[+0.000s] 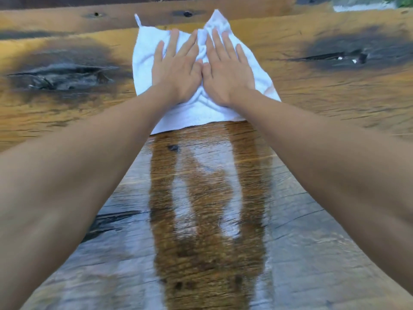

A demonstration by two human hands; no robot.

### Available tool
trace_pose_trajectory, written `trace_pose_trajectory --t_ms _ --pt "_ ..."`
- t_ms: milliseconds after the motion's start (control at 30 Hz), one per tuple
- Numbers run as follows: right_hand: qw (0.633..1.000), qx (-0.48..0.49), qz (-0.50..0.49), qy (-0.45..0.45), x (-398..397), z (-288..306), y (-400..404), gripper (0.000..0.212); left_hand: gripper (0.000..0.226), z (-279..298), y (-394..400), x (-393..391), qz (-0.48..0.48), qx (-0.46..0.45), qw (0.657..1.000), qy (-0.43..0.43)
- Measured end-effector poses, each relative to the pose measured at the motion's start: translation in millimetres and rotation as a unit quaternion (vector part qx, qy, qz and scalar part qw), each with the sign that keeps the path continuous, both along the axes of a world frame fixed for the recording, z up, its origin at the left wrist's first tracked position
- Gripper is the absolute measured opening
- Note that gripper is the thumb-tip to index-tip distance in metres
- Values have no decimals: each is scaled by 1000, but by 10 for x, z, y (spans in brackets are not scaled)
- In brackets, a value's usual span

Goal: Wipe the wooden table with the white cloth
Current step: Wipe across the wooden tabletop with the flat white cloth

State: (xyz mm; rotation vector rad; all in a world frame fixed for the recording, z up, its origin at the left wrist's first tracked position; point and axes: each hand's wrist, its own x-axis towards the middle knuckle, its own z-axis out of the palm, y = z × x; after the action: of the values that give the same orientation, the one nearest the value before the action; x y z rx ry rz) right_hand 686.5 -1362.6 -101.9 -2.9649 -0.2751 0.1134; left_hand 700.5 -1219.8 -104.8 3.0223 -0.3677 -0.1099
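cloth (pixel 145 59) showing plain white | table (pixel 335 104) glowing golden-brown, grained, with dark charred knots | wet streak (pixel 207 253) gleaming darker brown

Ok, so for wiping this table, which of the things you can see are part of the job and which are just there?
Part of the job:
- white cloth, spread flat
- wooden table
- left hand and right hand, both pressed flat on the cloth
- wet streak running from the cloth toward the person

Just there:
- dark knots in the wood
- pale patch beyond the far edge, too blurred to identify
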Motion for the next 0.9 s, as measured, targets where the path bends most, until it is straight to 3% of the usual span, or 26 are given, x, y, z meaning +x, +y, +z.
trace_pose_trajectory --t_ms 333,667,900 --pt "1000 19 -8 8 -973 -20 -37 63 56 6 -43 -990 13 -17 1000 10" --pt "998 31 -52 26 -2518 9 -155 73 64 15 -161 -2447 -24 -29 999 23" --pt "993 18 -104 49 -3428 66 -175 64 70 44 -229 -3213 -44 -26 998 46"
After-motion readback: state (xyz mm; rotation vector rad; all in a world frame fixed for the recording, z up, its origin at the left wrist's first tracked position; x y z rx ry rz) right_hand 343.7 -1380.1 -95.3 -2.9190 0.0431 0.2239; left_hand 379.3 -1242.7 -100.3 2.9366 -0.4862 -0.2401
